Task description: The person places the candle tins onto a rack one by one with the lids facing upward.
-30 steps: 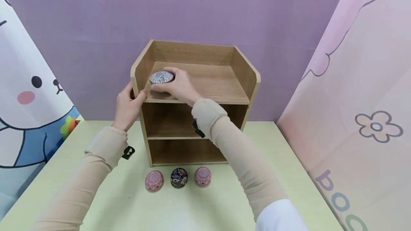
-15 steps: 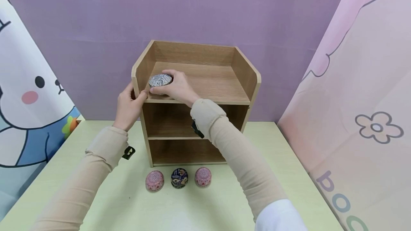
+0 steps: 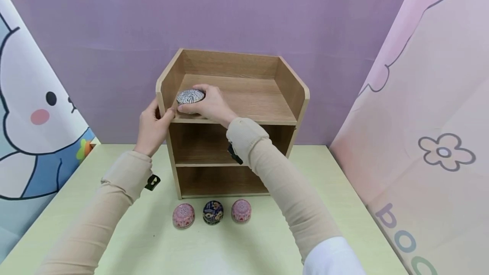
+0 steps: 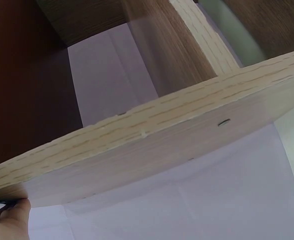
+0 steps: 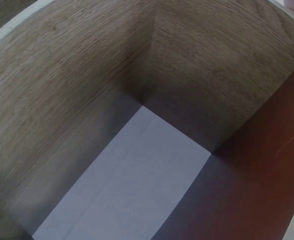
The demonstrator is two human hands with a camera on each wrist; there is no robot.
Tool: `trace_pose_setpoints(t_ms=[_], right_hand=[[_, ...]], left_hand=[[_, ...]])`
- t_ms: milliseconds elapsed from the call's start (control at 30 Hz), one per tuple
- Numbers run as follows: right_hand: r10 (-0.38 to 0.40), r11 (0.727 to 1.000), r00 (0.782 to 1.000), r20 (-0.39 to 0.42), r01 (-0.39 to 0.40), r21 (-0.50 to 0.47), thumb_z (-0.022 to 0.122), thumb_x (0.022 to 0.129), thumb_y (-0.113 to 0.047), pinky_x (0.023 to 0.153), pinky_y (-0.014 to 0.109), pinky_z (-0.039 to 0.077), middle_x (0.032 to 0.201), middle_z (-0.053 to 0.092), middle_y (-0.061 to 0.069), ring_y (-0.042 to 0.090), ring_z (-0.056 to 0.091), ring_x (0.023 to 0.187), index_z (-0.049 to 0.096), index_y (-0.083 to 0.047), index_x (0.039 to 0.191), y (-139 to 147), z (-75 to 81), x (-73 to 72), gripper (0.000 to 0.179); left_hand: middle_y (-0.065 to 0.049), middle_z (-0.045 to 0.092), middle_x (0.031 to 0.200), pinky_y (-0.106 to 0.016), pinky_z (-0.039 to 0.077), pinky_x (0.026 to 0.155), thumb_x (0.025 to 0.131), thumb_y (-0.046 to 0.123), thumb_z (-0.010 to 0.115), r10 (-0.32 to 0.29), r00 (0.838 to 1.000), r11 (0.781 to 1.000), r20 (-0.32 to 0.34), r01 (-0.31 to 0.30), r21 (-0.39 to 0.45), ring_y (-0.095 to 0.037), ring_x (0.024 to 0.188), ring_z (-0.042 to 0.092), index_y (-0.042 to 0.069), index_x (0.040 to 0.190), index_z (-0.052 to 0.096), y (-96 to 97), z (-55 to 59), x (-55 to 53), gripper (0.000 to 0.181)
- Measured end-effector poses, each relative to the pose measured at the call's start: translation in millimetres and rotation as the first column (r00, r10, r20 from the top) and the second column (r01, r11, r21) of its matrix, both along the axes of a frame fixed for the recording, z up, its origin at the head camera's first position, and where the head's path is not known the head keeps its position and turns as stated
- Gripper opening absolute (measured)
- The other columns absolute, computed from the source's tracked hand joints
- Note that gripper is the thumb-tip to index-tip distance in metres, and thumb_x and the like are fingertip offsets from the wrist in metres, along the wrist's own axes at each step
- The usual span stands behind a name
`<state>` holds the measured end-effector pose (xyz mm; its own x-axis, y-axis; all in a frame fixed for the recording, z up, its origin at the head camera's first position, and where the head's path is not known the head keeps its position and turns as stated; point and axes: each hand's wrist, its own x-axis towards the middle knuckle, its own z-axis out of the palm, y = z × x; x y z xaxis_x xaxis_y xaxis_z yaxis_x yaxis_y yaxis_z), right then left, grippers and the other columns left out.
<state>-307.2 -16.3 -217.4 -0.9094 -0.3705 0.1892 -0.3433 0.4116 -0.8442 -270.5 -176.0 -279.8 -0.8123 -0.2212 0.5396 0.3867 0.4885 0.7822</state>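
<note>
A wooden shelf unit (image 3: 237, 118) with a walled top and two compartments below stands on the table. At the left of its top board, my right hand (image 3: 212, 104) holds a small round tin (image 3: 190, 96) with a grey-and-white patterned lid between thumb and fingers. The tin sits at or just above the board; its underside is partly hidden by the hand. My left hand (image 3: 152, 128) grips the front edge of the left side panel (image 3: 168, 79), thumb inside and fingers outside. In the left wrist view, part of the left hand (image 4: 9, 222) touches the panel's outer face.
Before the shelf unit, a pink patterned tin (image 3: 183, 215), a dark blue patterned tin (image 3: 212, 212) and another pink tin (image 3: 241, 211) stand in a row on the pale table (image 3: 214, 249). A purple cloth (image 3: 244, 12) hangs behind; printed cloths flank the table.
My right hand has brought the tin slightly down and to the left over the top board, then nearly stopped. My left hand has kept its grip. The left printed cloth has shifted a little.
</note>
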Motion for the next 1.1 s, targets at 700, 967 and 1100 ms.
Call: trace_pose_setpoints(t_ms=[700, 967, 1100], right_hand=[[0.086, 0.994, 0.996, 0.015, -0.087, 0.063, 0.077, 0.070, -0.031, 0.079, 0.018, 0.043, 0.122, 0.051, 0.003, 0.012, 0.054, 0.098, 0.038, -0.009, 0.137, -1.8, 0.8, -2.2, 0.080], [0.094, 0.992, 0.996, 0.007, -0.094, 0.079, 0.076, 0.071, -0.032, 0.080, 0.018, 0.043, 0.123, 0.051, 0.004, 0.012, 0.054, 0.098, 0.037, -0.010, 0.137, -2.9, 0.6, -2.9, 0.080], [0.091, 0.992, 0.996, -0.002, -0.091, 0.084, 0.076, 0.071, -0.032, 0.082, 0.018, 0.041, 0.124, 0.050, 0.004, 0.011, 0.053, 0.099, 0.036, -0.009, 0.138, -3.3, 0.3, -2.9, 0.081]], left_hand=[[-0.008, 0.059, 0.087, -0.018, 0.041, 0.057, 0.089, 0.024, 0.049, 0.007, 1.000, 1.000, 0.008, -0.007, -0.003, -0.005, 0.069, 0.051, 0.010, 0.110, 0.058, -1.2, -0.1, 2.0, 0.027], [-0.008, 0.059, 0.087, -0.018, 0.041, 0.058, 0.089, 0.024, 0.049, 0.002, 1.000, 1.000, 0.011, -0.002, -0.001, -0.006, 0.069, 0.050, 0.010, 0.110, 0.057, -1.5, 0.4, 2.8, 0.027], [-0.010, 0.059, 0.089, -0.017, 0.041, 0.058, 0.089, 0.024, 0.049, -0.001, 1.000, 1.000, 0.011, 0.001, -0.004, -0.006, 0.070, 0.050, 0.009, 0.111, 0.057, -1.6, 0.8, 2.8, 0.028]])
